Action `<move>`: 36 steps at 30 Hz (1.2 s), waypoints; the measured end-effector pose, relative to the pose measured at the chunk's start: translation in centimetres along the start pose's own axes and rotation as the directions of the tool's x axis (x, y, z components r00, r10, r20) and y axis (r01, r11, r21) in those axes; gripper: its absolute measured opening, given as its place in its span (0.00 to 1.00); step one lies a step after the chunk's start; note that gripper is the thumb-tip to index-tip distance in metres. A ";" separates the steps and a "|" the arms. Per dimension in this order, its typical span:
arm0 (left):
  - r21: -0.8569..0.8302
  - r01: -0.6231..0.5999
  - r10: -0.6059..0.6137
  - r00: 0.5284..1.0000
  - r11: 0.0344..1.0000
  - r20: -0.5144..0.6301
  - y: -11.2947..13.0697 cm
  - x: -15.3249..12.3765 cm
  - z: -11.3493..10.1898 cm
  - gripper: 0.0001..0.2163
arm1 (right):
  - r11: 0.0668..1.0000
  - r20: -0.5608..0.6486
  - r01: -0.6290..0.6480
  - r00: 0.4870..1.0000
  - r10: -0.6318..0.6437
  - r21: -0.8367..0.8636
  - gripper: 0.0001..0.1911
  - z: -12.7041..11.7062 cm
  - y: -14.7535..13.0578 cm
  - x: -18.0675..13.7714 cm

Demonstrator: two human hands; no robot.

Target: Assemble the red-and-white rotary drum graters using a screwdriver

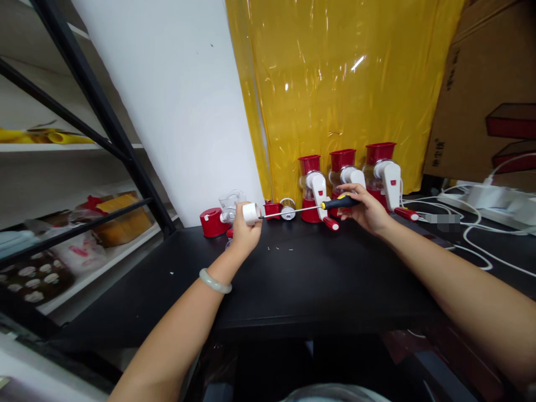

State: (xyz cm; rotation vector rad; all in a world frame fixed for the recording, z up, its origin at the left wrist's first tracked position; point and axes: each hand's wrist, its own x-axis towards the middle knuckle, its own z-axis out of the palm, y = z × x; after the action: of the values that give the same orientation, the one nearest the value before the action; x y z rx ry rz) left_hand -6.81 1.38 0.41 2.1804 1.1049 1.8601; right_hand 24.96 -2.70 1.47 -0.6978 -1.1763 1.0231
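My left hand [245, 231] is closed around a white cylindrical plastic part [252, 214], its open end turned to the right. In my right hand [363, 206] is a screwdriver [340, 202] with a black and yellow handle, held by the fingers. Its long shaft lies nearly level and the tip meets the end of the white part. A few small screws [277, 248] lie on the black table [318, 290] below the shaft. Behind my left hand are a red base [213, 222] and clear plastic pieces, partly hidden. A red part [272, 210] and a round metal-rimmed piece [288, 209] stand behind the shaft.
Three red and white hand-crank graters [310, 190] stand along the back, before a yellow plastic curtain [343, 78]. White cables and a power strip [486, 195] lie at the right, near a cardboard box [481, 95]. A black-framed shelf [100, 128] borders the left.
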 end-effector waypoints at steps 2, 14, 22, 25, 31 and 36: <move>-0.013 0.041 -0.041 0.999 0.999 0.027 -0.1 0.1 0.0 0.14 | 1.000 0.014 -0.021 1.000 0.021 0.016 0.19 0.0 0.0 0.0; 0.148 -0.012 0.001 0.997 0.989 0.073 -0.1 0.3 -0.8 0.16 | 0.970 -0.038 -0.011 0.999 0.002 -0.242 0.19 -0.4 0.9 0.5; 0.131 0.062 -0.072 0.995 0.989 0.076 0.3 0.4 -0.6 0.13 | 0.997 -0.002 -0.067 0.998 0.068 0.045 0.15 -0.3 0.6 0.4; 0.136 0.178 -0.195 0.973 0.975 0.127 0.5 0.6 -0.2 0.11 | 0.998 -0.011 -0.043 0.999 0.044 0.035 0.17 -0.6 0.6 0.5; 0.145 0.219 -0.244 0.952 0.965 0.183 0.6 0.6 0.1 0.14 | 0.997 -0.043 -0.018 0.999 0.015 -0.072 0.14 -0.9 0.9 0.8; 0.245 0.111 -0.137 0.986 0.963 0.090 0.7 0.6 -0.8 0.12 | 0.989 -0.019 -0.010 1.000 0.007 -0.149 0.20 -1.0 1.4 1.0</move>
State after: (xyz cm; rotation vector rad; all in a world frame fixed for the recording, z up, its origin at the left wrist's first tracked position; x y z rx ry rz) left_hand -7.15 0.84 1.45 2.2398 1.4747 1.6129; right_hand 25.59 -1.11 0.38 -0.8288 -1.2438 0.9401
